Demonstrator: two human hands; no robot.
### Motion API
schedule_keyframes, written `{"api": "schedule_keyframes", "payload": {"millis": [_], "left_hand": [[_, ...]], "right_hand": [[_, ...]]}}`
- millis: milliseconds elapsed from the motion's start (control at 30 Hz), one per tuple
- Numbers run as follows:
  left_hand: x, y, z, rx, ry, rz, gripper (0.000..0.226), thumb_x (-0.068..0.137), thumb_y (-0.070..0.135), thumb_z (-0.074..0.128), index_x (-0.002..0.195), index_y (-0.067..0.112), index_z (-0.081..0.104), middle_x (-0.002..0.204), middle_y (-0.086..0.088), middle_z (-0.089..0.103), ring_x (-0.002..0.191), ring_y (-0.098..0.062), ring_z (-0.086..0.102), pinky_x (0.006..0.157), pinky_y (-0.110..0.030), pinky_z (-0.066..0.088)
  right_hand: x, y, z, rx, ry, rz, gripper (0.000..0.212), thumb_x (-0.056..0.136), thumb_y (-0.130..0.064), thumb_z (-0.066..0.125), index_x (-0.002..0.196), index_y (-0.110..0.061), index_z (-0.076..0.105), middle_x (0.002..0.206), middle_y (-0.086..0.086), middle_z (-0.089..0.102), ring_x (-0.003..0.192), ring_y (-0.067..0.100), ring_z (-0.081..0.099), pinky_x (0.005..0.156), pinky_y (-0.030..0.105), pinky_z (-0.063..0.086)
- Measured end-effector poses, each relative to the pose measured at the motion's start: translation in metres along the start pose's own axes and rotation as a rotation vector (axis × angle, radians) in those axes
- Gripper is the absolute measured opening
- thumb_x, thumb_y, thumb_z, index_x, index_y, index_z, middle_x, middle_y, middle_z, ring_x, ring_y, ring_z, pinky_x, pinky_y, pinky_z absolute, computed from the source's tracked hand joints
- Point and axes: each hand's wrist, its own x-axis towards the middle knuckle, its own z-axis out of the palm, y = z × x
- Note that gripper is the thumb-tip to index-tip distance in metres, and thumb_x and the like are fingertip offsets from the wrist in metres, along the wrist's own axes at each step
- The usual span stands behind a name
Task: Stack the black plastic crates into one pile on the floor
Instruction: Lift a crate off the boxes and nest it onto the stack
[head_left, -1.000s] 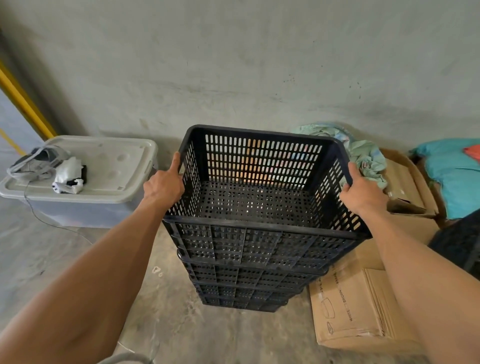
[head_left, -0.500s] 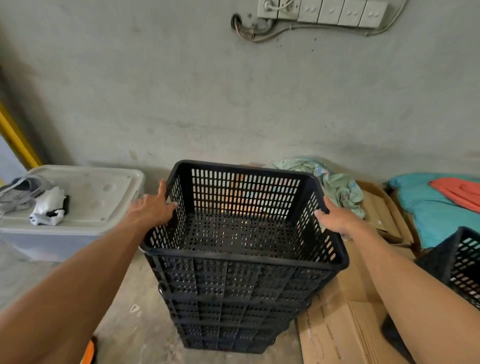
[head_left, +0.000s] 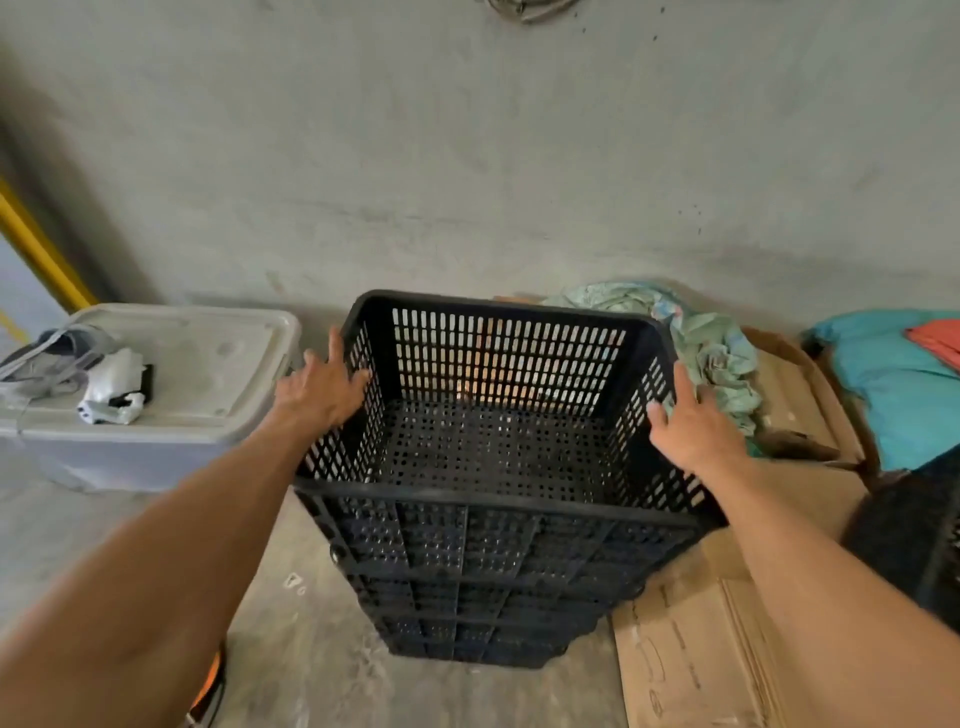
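A pile of nested black perforated plastic crates (head_left: 483, 587) stands on the concrete floor against the wall. The top crate (head_left: 519, 506) sits level in the pile and is empty inside. My left hand (head_left: 322, 389) lies against the outside of its left wall with fingers spread and straight. On the crate's right rim rests my right hand (head_left: 693, 423), its fingers extended and not curled round the rim. Part of another black crate (head_left: 930, 540) shows at the right edge, behind my right forearm.
A grey lidded storage bin (head_left: 208, 374) with a white device and cables on top stands to the left. Flattened cardboard (head_left: 696, 654) lies to the right of the pile. A cardboard box, crumpled green cloth (head_left: 717, 353) and a teal cushion (head_left: 893, 384) sit behind right.
Both hands have loosened from gripping the top crate's side rims to lying flat against it. The crate has settled onto the pile. The camera view tilted up, then back down.
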Motion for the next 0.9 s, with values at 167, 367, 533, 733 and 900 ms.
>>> {"api": "schedule_keyframes", "payload": {"millis": [167, 367, 533, 733, 900], "left_hand": [[0.017, 0.008, -0.018, 0.106, 0.033, 0.024, 0.092, 0.093, 0.073, 0.024, 0.156, 0.021, -0.02, 0.162, -0.024, -0.007, 0.145, -0.048, 0.016, 0.117, -0.061, 0.018], [0.039, 0.015, -0.06, 0.023, 0.271, 0.115, 0.092, 0.088, 0.079, 0.004, 0.156, 0.022, -0.017, 0.164, -0.017, -0.006, 0.148, -0.042, 0.011, 0.118, -0.06, 0.006], [0.018, -0.007, 0.011, -0.026, 0.047, 0.058, 0.094, 0.094, 0.066, 0.038, 0.157, 0.022, -0.016, 0.164, -0.018, -0.004, 0.136, -0.045, 0.039, 0.108, -0.059, 0.038], [0.028, -0.009, 0.015, 0.073, 0.102, 0.069, 0.089, 0.094, 0.065, 0.037, 0.158, 0.021, -0.007, 0.161, -0.023, 0.016, 0.125, -0.045, 0.053, 0.097, -0.058, 0.046], [0.027, -0.01, 0.016, 0.088, 0.145, 0.092, 0.09, 0.093, 0.068, 0.032, 0.158, 0.018, -0.006, 0.149, -0.03, 0.036, 0.111, -0.045, 0.061, 0.089, -0.055, 0.051]], "right_hand": [[0.007, -0.003, -0.033, 0.135, -0.127, -0.031, 0.073, 0.101, -0.06, 0.023, 0.16, -0.031, -0.008, 0.166, 0.013, -0.014, 0.153, 0.035, -0.001, 0.121, 0.054, 0.011], [0.018, -0.016, -0.088, 0.186, 0.395, -0.172, 0.077, 0.094, -0.07, 0.008, 0.158, -0.03, -0.006, 0.167, 0.006, -0.007, 0.153, 0.028, -0.007, 0.117, 0.048, -0.004], [0.007, 0.006, 0.001, 0.094, 0.025, 0.023, 0.078, 0.102, -0.054, 0.034, 0.159, -0.029, -0.012, 0.158, 0.022, 0.031, 0.134, 0.042, 0.043, 0.106, 0.052, 0.039], [0.018, 0.004, 0.001, 0.031, 0.095, -0.005, 0.072, 0.104, -0.039, 0.035, 0.159, -0.027, -0.01, 0.127, 0.023, 0.059, 0.092, 0.036, 0.063, 0.074, 0.04, 0.048], [0.019, 0.006, 0.004, -0.029, 0.143, -0.009, 0.074, 0.103, -0.037, 0.036, 0.159, -0.026, -0.01, 0.107, 0.019, 0.064, 0.073, 0.029, 0.055, 0.066, 0.037, 0.047]]}}
